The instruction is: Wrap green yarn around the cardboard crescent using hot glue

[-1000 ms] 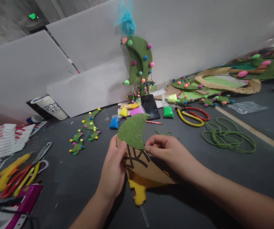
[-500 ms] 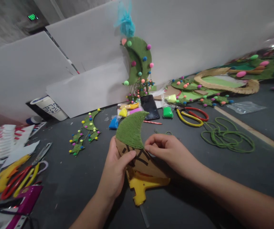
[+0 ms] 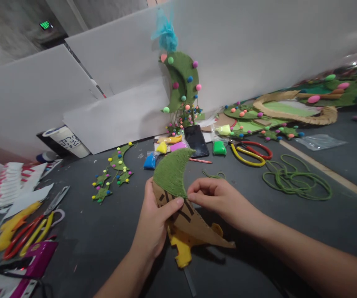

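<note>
A cardboard crescent (image 3: pixel 194 219) is in my left hand (image 3: pixel 155 219), thumb across its front and fingers behind. Green yarn wrapping (image 3: pixel 170 171) covers its upper part; the lower part is bare brown card with black marks. At the crescent's inner edge, where the wrapping ends, my right hand (image 3: pixel 217 200) is closed in a pinch. Its fingertips meet the end of the green yarn, though the strand between them is mostly hidden. Under the crescent lies a yellow glue gun (image 3: pixel 183 250), partly covered, with a clear glue stick (image 3: pixel 190 281) poking out.
Beyond my right hand lie a loose coil of green cord (image 3: pixel 296 180) and red-and-yellow-handled scissors (image 3: pixel 249 153). A phone (image 3: pixel 196 140) and clay packets (image 3: pixel 218 147) sit further back. A decorated crescent (image 3: pixel 184 80) leans on the white board. More scissors (image 3: pixel 32 231) are at left.
The crescent has turned slightly, so its pointed lower tip now shows past the glue gun. My left thumb has shifted right towards the wrapping's edge. My right hand stays pinched there.
</note>
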`<action>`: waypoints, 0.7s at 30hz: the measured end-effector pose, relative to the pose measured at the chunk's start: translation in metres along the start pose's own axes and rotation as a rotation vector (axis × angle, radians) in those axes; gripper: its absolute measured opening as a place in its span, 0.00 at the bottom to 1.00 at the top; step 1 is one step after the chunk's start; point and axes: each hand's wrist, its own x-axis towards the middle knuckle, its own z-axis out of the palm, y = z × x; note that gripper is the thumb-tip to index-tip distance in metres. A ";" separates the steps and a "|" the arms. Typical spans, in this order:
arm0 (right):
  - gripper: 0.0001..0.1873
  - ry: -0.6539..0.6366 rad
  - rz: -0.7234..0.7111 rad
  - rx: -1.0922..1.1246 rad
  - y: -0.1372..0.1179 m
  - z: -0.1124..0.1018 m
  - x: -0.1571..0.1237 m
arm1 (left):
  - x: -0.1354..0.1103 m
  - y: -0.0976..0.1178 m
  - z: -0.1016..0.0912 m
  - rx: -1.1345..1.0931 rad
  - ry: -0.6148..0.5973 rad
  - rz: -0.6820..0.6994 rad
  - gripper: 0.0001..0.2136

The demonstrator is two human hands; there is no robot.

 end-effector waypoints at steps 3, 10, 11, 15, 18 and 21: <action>0.06 -0.002 0.002 0.000 -0.001 -0.001 0.000 | 0.000 0.002 -0.002 -0.001 -0.018 -0.007 0.23; 0.09 0.035 0.012 0.001 0.006 -0.005 0.003 | -0.002 0.003 -0.004 -0.006 -0.084 0.037 0.20; 0.09 0.030 0.008 0.014 0.007 -0.005 0.004 | -0.002 0.003 -0.003 0.003 -0.069 0.041 0.20; 0.08 0.006 -0.006 0.069 0.008 -0.005 0.005 | -0.002 0.004 0.000 0.024 -0.041 0.013 0.21; 0.08 0.009 0.004 0.080 0.009 -0.005 0.006 | -0.001 0.004 -0.002 -0.006 -0.048 -0.006 0.19; 0.08 0.012 0.004 0.073 0.012 -0.008 0.009 | 0.000 0.003 -0.007 0.009 -0.056 -0.001 0.17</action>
